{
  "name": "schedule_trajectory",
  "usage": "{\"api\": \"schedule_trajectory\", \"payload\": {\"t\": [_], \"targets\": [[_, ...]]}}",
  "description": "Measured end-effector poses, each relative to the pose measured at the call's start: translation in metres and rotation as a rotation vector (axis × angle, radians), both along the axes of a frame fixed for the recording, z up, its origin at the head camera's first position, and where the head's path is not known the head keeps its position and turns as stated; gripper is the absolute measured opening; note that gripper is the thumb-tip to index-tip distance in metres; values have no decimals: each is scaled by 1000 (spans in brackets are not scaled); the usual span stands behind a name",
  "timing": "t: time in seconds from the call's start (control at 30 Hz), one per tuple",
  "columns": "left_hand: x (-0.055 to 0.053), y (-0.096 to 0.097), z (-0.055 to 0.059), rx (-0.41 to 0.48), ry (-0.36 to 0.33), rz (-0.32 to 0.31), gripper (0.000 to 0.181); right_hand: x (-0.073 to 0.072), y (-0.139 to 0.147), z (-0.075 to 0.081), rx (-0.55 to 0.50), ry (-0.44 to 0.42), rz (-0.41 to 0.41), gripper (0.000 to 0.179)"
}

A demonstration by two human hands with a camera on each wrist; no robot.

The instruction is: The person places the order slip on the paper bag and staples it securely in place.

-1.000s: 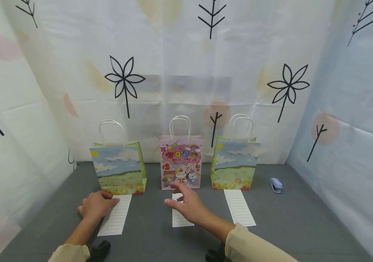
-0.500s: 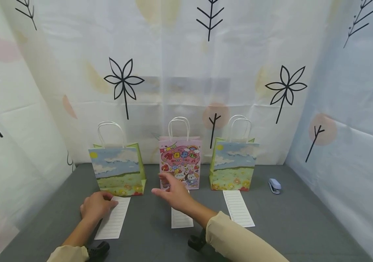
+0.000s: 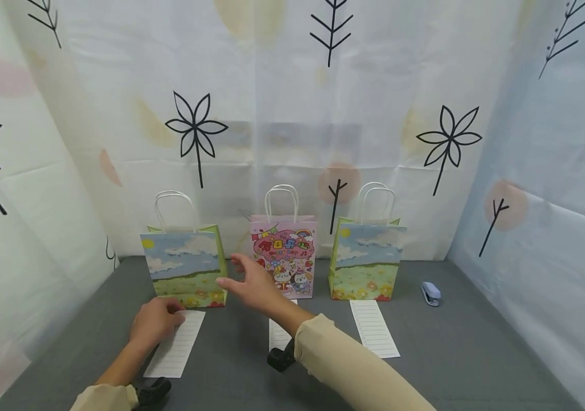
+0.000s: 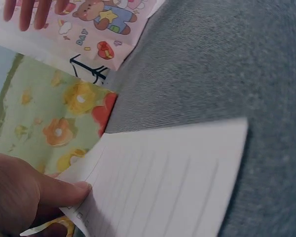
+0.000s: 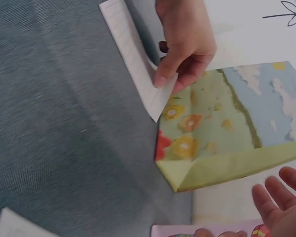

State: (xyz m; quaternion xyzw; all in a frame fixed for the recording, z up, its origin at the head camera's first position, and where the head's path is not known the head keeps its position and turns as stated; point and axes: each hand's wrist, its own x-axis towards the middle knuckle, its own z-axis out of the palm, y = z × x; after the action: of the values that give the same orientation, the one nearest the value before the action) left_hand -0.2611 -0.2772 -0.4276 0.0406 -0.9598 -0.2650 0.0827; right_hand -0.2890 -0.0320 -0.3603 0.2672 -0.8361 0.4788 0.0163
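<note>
My left hand (image 3: 155, 322) pinches the top end of a lined paper strip (image 3: 176, 349) between thumb and fingers. In the left wrist view, that end of the strip (image 4: 153, 182) bends up off the table. Right behind it stands a gift bag with a meadow and sky print (image 3: 184, 264). My right hand (image 3: 255, 286), fingers spread and holding nothing, hovers between this bag and a pink cartoon gift bag (image 3: 292, 260), partly covering the pink one. A second lined strip (image 3: 278, 337) lies below the pink bag, partly hidden by my right forearm.
On the right stands another meadow-print gift bag (image 3: 368, 262), with a third lined strip (image 3: 375, 330) in front. A small lilac stapler (image 3: 431, 293) sits further right. A patterned white curtain (image 3: 292, 97) borders the grey table (image 3: 477, 354) behind and at both sides.
My right hand has moved left, from before the pink bag toward the left bag. My left hand has drawn its strip slightly back from the bag and raised its top end.
</note>
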Motion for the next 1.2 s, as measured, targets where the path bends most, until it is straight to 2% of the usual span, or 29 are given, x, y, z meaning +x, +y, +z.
{"api": "schedule_trajectory", "payload": {"t": [0.17,0.3,0.43,0.53,0.63,0.73,0.83,0.9,0.97,1.07,1.2], "targets": [[-2,-4,5,-7,41,-19,8,-5,-12,10,-42,-27,-4,67],[-3,-9,8,18,114,-87,11,-10,-18,16,-101,-46,-12,70],[-5,-12,13,51,201,-157,9,-16,-21,19,-131,-7,-24,75],[-8,-13,17,54,257,-169,8,-20,-22,20,-136,28,-36,77],[-11,-12,21,32,307,-152,9,-24,-23,20,-145,36,-29,78],[-13,-10,24,-19,404,-134,9,-28,-25,20,-164,22,-5,79],[-15,-7,26,-76,537,-131,11,-32,-27,19,-207,-1,18,79],[-17,-6,27,-89,615,-138,12,-33,-29,19,-240,-26,27,80],[-17,-6,28,-90,666,-144,12,-34,-31,20,-259,-39,33,79],[-17,-8,29,-60,694,-151,11,-36,-36,22,-266,-62,32,79],[-14,-11,30,-27,684,-167,15,-39,-43,25,-266,-82,29,77]]}}
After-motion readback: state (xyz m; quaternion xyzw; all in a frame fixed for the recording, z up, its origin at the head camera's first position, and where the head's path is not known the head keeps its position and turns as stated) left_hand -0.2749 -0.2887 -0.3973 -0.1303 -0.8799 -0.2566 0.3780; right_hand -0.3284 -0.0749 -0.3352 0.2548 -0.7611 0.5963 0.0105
